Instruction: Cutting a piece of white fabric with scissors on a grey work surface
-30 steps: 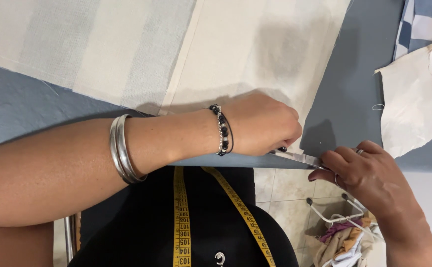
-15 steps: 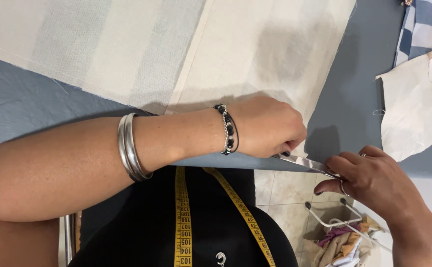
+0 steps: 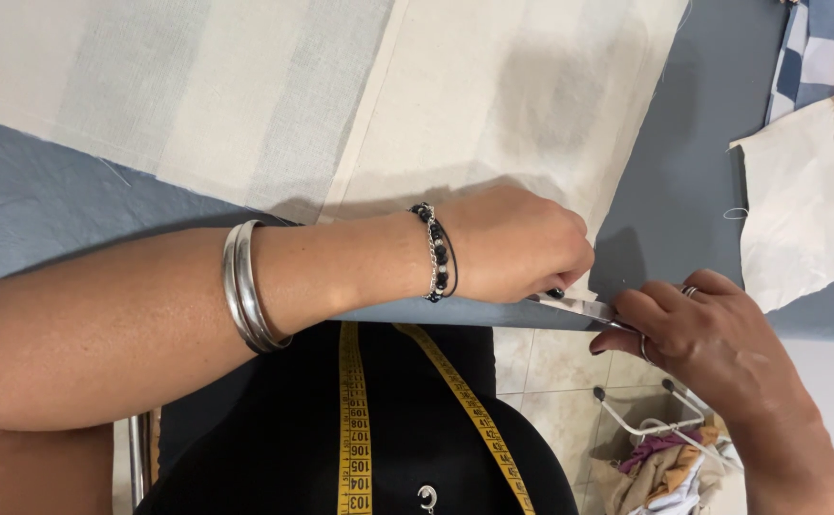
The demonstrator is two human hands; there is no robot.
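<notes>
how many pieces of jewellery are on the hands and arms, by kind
silver bangles on the left forearm: 2
bracelets (one beaded, one chain) on the left wrist: 2
rings on the right hand: 2
total: 6

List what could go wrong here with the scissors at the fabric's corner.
The left hand pins the striped fabric right beside the scissor blades, so its fingertips could get nicked. The right hand works the scissors at the table's edge, where the corner has little support, so the cut might wander. The yellow tape measure hanging below could possibly snag.
</notes>
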